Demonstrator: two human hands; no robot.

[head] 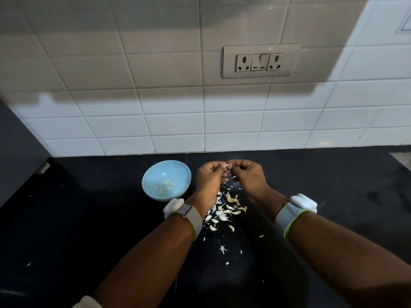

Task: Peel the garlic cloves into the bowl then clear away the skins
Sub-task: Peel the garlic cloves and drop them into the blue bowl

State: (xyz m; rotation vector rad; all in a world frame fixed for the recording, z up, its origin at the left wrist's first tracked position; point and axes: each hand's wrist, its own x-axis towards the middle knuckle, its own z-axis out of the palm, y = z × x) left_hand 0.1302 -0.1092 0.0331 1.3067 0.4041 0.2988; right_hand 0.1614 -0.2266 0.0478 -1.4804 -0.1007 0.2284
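A garlic clove [228, 166] is pinched between the fingertips of the left hand [210, 175] and right hand [246, 174], both raised above the black bench [89, 218]. Just left, the blue bowl [166, 180] holds a few peeled cloves [165, 186]. Skins [223, 211] lie scattered below the wrists.

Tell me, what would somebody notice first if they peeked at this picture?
Probably the two hands, left hand and right hand, meeting in the middle above the black counter, pinching a little garlic clove between them. Just below them lies a messy heap of pale garlic skins and cloves. Left of the hands sits a light blue bowl with a few peeled cloves inside.
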